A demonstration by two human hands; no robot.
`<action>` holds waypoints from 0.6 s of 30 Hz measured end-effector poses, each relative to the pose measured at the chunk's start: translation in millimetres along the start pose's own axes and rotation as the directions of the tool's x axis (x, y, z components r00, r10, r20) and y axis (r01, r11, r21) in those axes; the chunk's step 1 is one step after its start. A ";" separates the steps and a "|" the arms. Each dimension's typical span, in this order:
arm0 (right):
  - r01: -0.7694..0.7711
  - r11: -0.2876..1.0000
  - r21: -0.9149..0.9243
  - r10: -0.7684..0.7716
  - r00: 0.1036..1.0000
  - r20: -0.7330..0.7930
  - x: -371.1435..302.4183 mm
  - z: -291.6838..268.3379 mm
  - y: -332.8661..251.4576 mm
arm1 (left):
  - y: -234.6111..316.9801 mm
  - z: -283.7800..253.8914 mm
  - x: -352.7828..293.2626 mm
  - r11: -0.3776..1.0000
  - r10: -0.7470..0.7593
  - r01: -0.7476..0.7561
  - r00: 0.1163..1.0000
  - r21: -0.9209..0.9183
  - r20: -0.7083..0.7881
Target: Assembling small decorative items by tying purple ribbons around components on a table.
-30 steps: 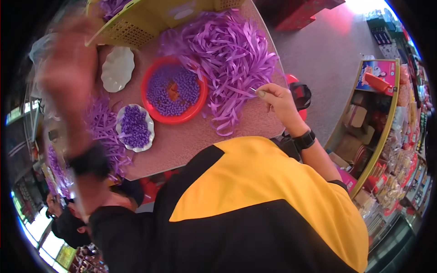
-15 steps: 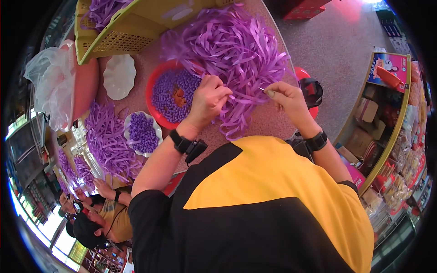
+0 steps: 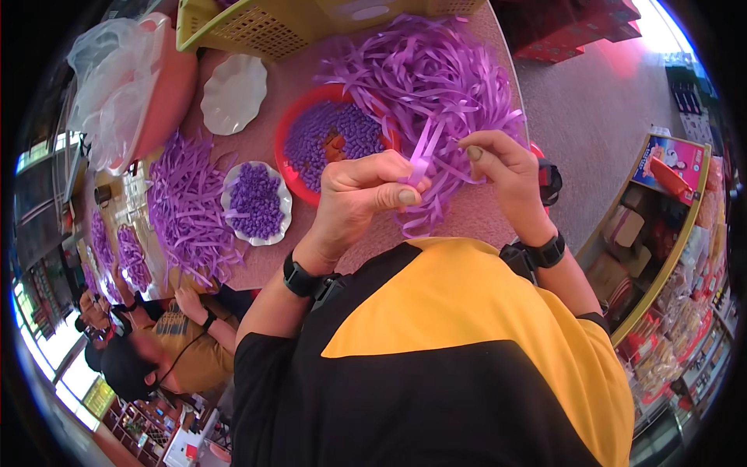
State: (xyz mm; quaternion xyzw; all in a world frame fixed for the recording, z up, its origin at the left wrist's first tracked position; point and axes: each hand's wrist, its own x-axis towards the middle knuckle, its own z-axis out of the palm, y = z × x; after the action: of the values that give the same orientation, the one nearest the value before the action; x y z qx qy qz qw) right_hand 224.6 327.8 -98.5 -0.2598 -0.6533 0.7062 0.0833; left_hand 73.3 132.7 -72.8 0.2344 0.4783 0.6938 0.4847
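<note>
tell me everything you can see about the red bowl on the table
The red bowl is round, looks like plastic, and sits upright on the pinkish table. It is filled with small purple folded pieces, with a patch of orange-red bottom showing in the middle. The pile of purple ribbon strips overlaps its right rim, and the left hand hides its near edge. A white plate of purple pieces sits beside it.

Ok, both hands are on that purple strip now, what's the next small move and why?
Probably fold the purple paper strip over at the pinch. The left hand grips its lower end between thumb and fingers, the right hand meets it from the side, and the red bowl beside them holds small folded purple pieces.
</note>
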 end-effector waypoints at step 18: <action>0.418 0.851 -0.317 -0.365 0.906 0.214 0.7 17.6 -22.1 | -29.5 0.7 -18.4 0.950 -0.136 0.215 0.939 0.228 -0.316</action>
State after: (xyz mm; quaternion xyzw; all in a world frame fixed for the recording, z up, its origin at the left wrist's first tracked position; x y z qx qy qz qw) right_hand 210.7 315.6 -77.1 -0.0794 -0.8135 0.5615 0.1293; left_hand 94.8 118.7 -96.2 0.1450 0.6513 0.6061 0.4329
